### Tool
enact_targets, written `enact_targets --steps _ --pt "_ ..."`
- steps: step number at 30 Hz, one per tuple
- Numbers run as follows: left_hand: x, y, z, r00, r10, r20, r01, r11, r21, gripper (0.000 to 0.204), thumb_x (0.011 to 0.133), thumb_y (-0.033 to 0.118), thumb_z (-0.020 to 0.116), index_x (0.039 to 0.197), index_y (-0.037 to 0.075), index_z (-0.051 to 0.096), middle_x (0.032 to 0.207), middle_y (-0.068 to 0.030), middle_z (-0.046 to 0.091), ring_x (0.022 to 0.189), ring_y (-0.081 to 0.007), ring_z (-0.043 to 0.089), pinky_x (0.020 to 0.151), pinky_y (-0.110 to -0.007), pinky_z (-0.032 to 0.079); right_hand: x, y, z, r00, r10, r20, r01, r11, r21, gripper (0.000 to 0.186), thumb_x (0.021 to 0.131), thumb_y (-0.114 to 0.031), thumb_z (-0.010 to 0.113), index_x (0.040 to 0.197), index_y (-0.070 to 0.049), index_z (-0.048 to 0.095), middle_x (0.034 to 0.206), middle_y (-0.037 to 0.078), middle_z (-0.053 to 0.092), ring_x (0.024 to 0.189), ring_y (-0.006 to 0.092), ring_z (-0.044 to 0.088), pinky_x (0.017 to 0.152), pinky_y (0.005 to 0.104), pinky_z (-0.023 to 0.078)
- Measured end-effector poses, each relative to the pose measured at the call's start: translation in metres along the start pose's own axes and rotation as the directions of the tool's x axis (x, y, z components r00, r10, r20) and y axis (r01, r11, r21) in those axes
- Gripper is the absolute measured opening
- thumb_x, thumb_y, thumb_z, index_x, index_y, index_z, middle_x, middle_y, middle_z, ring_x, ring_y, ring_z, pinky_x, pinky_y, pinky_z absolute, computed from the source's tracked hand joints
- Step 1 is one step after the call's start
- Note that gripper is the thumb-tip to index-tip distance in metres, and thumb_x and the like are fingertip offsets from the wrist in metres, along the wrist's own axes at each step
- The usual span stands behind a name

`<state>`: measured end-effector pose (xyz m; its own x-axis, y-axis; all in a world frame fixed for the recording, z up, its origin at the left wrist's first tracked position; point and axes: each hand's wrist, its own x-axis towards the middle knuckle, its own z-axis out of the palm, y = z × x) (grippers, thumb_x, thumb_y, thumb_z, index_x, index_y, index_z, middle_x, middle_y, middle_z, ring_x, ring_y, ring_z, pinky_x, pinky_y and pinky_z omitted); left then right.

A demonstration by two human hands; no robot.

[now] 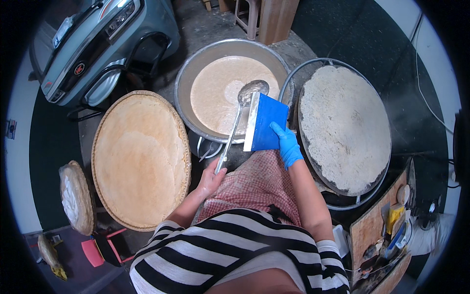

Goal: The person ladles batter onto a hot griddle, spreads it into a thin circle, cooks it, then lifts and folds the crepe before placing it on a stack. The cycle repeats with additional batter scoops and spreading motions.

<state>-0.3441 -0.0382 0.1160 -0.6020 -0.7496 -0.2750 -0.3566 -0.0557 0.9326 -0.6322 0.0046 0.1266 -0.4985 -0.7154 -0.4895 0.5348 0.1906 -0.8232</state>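
Note:
My left hand [212, 179] grips the long handle of a metal ladle [236, 120], whose round bowl is over a large steel basin [180, 95] of thick pale beige batter [210, 90]. My right hand [285, 144], in a blue glove, holds a wide blue scraper [267, 112] with a pale edge, upright beside the ladle bowl and overlapping it in view; whether they touch I cannot tell. To my right is a large round griddle [342, 127] with a dry whitish coating and a ring frame. To my left a wide round tray [137, 171] holds thin tan flatbread.
A light-blue vehicle front [103, 44] stands at upper left. A bagged round stack [76, 196] and red stool [92, 252] are at lower left. A wooden board [367, 235] with tools is at lower right. A stool [245, 14] and wooden box [276, 19] stand behind the basin.

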Motion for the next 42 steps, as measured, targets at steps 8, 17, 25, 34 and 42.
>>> enact_targets --steps 8,17,25,34,42 --pt "-0.010 0.003 -0.001 0.997 -0.080 0.020 0.080 0.997 -0.003 0.043 0.085 0.012 0.055 0.125 -0.001 0.044 0.100 -0.0100 0.061 0.089 -0.0125 0.054 0.080 -0.027 0.044 -0.003 -0.012 -0.005 1.000 -0.007 0.015 0.005 0.996 0.088 0.047 0.076 -0.026 0.070 0.114 -0.002 0.057 0.107 0.009 0.060 0.091 0.0177 0.058 0.081 0.0299 0.047" --pt "-0.009 -0.029 -0.008 0.983 0.180 -0.044 -0.174 0.979 0.104 0.044 0.085 0.008 0.055 0.126 0.000 0.042 0.098 -0.0062 0.059 0.080 -0.0082 0.053 0.070 -0.023 0.045 -0.021 -0.039 0.004 0.998 -0.003 0.057 -0.002 0.996 0.086 0.046 0.078 -0.022 0.069 0.116 -0.002 0.054 0.108 0.009 0.060 0.092 0.0179 0.057 0.082 0.0313 0.047" --pt "-0.002 -0.040 -0.011 0.995 -0.065 -0.073 0.072 0.991 0.110 0.042 0.083 0.012 0.056 0.123 0.001 0.047 0.093 -0.0098 0.062 0.082 -0.0129 0.057 0.076 -0.028 0.045 -0.037 -0.041 0.002 0.995 -0.017 0.102 0.021 0.999 -0.046 0.038 0.083 -0.028 0.062 0.109 -0.002 0.057 0.101 0.006 0.062 0.087 0.0140 0.058 0.081 0.0280 0.045" --pt "0.038 -0.038 0.003 0.946 -0.293 0.139 0.318 0.920 -0.228 0.019 0.088 0.014 0.050 0.104 0.005 0.050 0.058 -0.0005 0.048 0.040 -0.0086 0.043 0.036 -0.023 0.036 -0.095 -0.114 -0.093 0.976 -0.219 -0.018 0.206 0.940 -0.272 0.040 0.078 -0.016 0.066 0.112 0.001 0.053 0.099 0.008 0.062 0.083 0.0164 0.059 0.077 0.0298 0.048" --pt "0.096 -0.051 0.013 0.761 -0.553 0.339 0.632 0.515 -0.580 0.012 0.089 0.020 0.052 0.084 0.010 0.048 0.059 -0.0019 0.050 0.045 -0.0122 0.045 0.039 -0.025 0.038 -0.014 -0.132 -0.146 0.797 -0.594 0.109 0.076 -0.080 -0.994 0.025 0.082 -0.008 0.049 0.106 -0.006 0.054 0.100 0.018 0.060 0.087 0.0378 0.057 0.077 0.0435 0.046"
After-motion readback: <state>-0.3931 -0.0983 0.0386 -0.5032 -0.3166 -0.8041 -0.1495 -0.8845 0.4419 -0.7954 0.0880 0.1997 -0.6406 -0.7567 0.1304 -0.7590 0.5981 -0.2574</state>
